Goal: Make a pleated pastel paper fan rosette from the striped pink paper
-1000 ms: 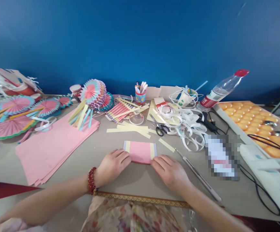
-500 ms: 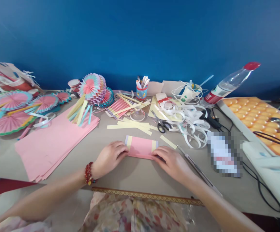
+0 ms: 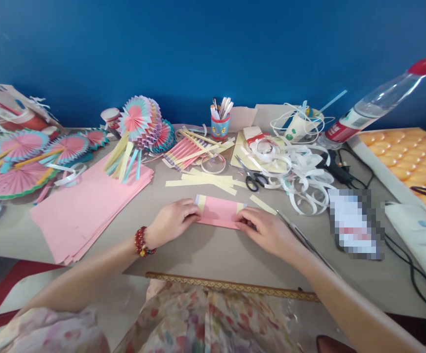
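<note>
A small pink paper sheet [image 3: 219, 211] with yellow and lilac strips along its short edges lies on the grey table [image 3: 205, 250] in front of me. My left hand [image 3: 174, 220], with a red bead bracelet at the wrist, pinches the sheet's left end with curled fingers. My right hand [image 3: 267, 231] grips the right end in the same way. Both hands press the near edge of the sheet, which looks folded over.
A stack of pink paper [image 3: 87, 206] lies to the left, with paper fans [image 3: 139, 125] behind it. Yellow strips [image 3: 205, 181], scissors [image 3: 251, 179], white curled strips [image 3: 301, 184], a pen cup [image 3: 220, 125], a bottle [image 3: 378, 105] and a thin metal tool [image 3: 301, 238] lie around.
The pink sheet has grown shorter front to back as both hands folded it away from me. The view has tilted and shifted a little to the left.
</note>
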The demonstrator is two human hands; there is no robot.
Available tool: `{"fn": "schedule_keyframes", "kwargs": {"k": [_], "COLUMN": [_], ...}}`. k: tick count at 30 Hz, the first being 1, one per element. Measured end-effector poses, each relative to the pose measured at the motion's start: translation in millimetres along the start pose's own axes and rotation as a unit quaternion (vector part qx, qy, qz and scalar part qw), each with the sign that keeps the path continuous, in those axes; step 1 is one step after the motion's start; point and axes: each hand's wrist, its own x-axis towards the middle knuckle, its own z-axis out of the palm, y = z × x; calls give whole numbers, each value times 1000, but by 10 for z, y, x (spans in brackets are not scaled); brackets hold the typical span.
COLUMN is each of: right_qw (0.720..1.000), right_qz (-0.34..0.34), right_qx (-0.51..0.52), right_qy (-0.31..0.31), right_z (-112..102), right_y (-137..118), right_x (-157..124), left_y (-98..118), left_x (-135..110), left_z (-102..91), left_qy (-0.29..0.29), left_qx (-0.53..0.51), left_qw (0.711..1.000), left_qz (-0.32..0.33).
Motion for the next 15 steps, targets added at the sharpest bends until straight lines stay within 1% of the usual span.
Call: {"fn": "schedule_keyframes", "kwargs": {"k": [6, 10, 15], "right_qw": [1000, 1000, 1000], "right_qz": [5, 7, 4], "right_qx": [-19, -15, -10], "right_qy": [-3, -9, -14], "right_z": [3, -1, 7], "right_y": [20, 30, 53], "right_x": [3, 15, 27], "left_y": [-63, -114, -127], "left_x": [94, 176, 242], "left_z": [-54, -90, -124], "left_qy": [-28, -58, -79], "left_qx": [14, 19, 22], "left_qw": [999, 998, 996], "left_qz": [-14, 1, 17]}}
